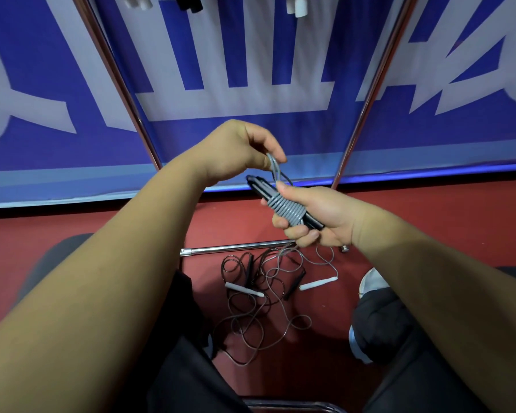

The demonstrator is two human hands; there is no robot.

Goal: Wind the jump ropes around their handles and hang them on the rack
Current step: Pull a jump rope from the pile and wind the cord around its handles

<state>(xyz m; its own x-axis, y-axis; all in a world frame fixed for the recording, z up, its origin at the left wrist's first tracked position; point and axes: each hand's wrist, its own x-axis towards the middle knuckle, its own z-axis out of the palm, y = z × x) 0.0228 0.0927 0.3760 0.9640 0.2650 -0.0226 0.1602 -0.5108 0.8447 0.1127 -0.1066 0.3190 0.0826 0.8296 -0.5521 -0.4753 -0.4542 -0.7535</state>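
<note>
Right hand: the right hand is gripping a pair of black handles near the centre of the view, fingers curling round them.
Wound rope: grey rope coils are wrapping tightly around the handles, inside the right hand's grasp.
Left hand: at 10 o'clock from the right hand, the left hand is pinching a free loop of rope between thumb and fingertips, just above the handle tips.
Rack: two metal rack poles are slanting up towards 12 o'clock, where hanging handles, white and black, are showing at the top edge.
Floor: at 6 o'clock a tangle of loose ropes with white and black handles is lying on the red floor, just beside the rack's bottom bar.
Room: a blue banner with large pale lettering is filling the background.
Person: a white shoe is showing at 4 o'clock.
</note>
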